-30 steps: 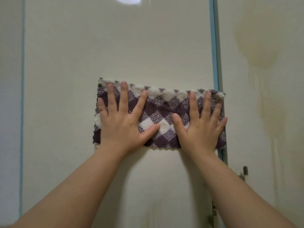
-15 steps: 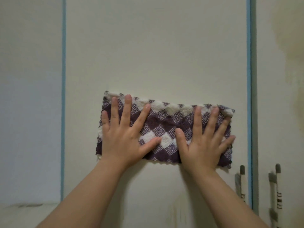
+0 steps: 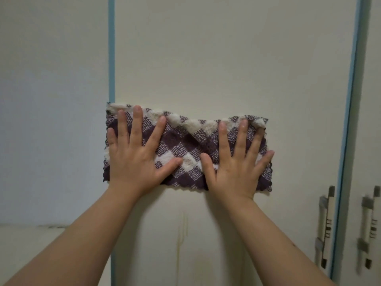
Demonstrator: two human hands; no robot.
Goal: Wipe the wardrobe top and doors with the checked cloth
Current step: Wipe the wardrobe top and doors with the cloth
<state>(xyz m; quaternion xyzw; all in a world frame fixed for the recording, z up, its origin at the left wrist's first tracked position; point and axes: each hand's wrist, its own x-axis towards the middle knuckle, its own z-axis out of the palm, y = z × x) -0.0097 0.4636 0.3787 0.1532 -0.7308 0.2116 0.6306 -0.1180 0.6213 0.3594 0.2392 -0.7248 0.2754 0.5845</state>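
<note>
A purple-and-white checked cloth (image 3: 185,145), folded into a long strip, lies flat against a cream wardrobe door (image 3: 226,58). My left hand (image 3: 136,155) presses on its left half with fingers spread and straight. My right hand (image 3: 237,159) presses on its right half the same way. The cloth's left end reaches the door's blue left edge strip (image 3: 111,58). Both palms cover the cloth's lower part.
A blue strip (image 3: 350,100) marks the door's right edge, with another cream door (image 3: 373,100) beyond it. Two upright handles (image 3: 325,230) (image 3: 371,228) sit at the lower right. A pale wall (image 3: 51,100) lies to the left above a ledge (image 3: 31,240). A faint drip stain (image 3: 181,234) runs below the cloth.
Both hands have slid the cloth leftward across the door, from its right edge strip to its left edge strip. The view has shifted, bringing the handles into sight.
</note>
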